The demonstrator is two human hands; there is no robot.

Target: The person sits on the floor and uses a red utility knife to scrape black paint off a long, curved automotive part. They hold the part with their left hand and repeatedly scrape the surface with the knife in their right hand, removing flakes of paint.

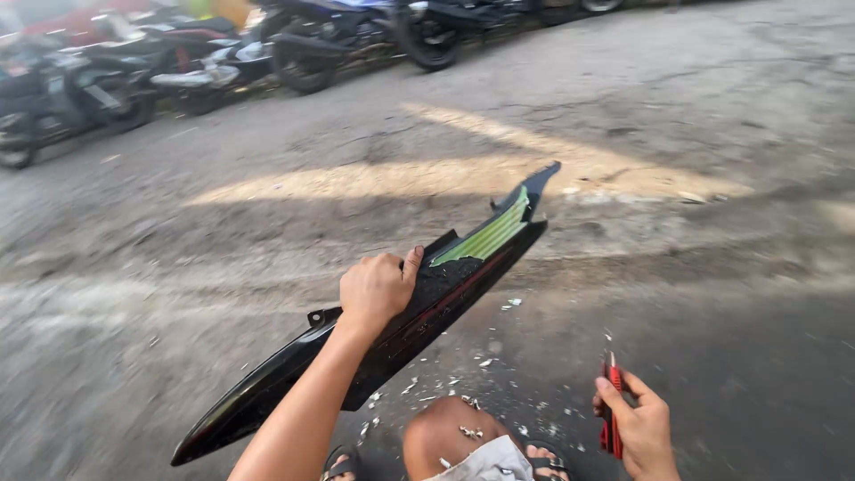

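Observation:
My left hand (378, 289) grips the upper edge of a long black motorcycle side panel (267, 392), thumb pressed on its face. The panel runs from the lower left up to a pointed tip at the centre right and carries a green striped sticker (488, 237) near the tip and a thin red line along its side. My right hand (643, 426) is lower right, apart from the panel, closed on a small red utility knife (611, 405) held upright. My bare knee (445, 436) shows at the bottom centre.
Small white and pale scraps (481, 365) litter the rough concrete ground (695, 178) below the panel and around my sandalled feet. Several parked motorcycles (303, 40) line the far edge at the top left. A sunlit patch crosses the ground beyond the panel.

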